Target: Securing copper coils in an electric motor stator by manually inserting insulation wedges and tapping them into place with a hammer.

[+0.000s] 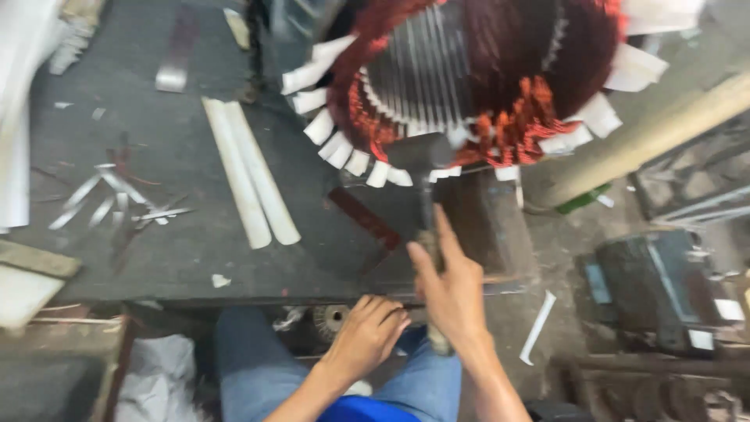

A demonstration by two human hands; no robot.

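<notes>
Labels in my view

I spot small pale rectangular labels [728,309] on the dark machine [664,289], lower right of frame.

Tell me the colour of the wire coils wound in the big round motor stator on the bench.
Coppery red-orange wire coils, with white paper strips sticking out around them; head view.
</notes>
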